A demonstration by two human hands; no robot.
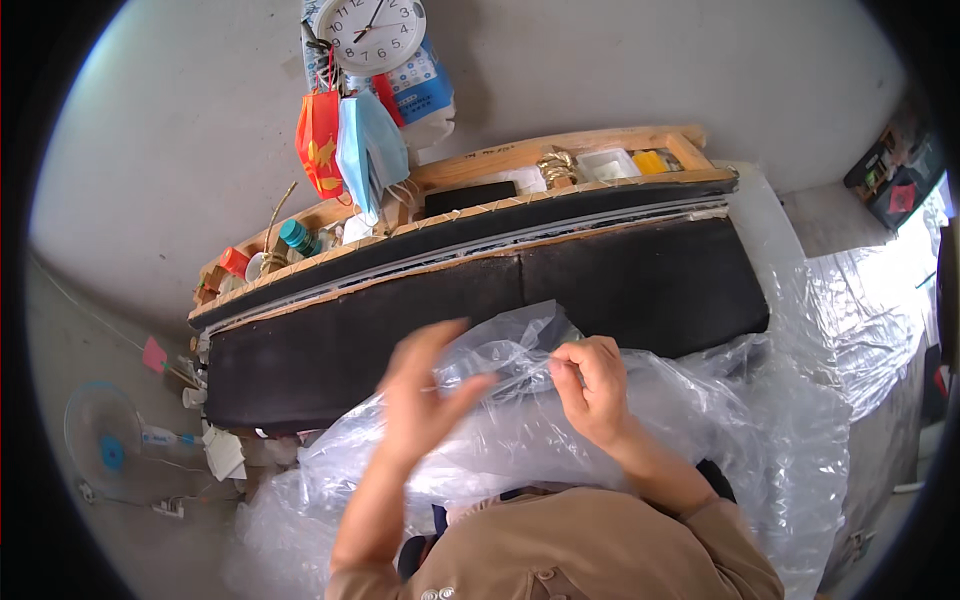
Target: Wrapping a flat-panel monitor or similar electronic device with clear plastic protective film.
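Note:
A large sheet of clear plastic film point(600, 420) lies bunched across my lap and over the front edge of the dark padded bench top point(640, 275). My right hand point(595, 385) pinches a gathered edge of the film between thumb and fingers. To the left, my left hand point(425, 390) hovers over the film, blurred by motion, with thumb and fingers apart and nothing visible between them. Between the two hands, the film is crumpled and a loose flap rises onto the dark surface.
Behind the bench top runs a wooden shelf point(560, 143) holding a teal-capped bottle point(297, 237), a red-topped container point(233, 262) and white trays point(608, 165). Masks point(368, 145) and a round clock point(372, 35) hang on the wall. A fan point(105, 440) stands at left.

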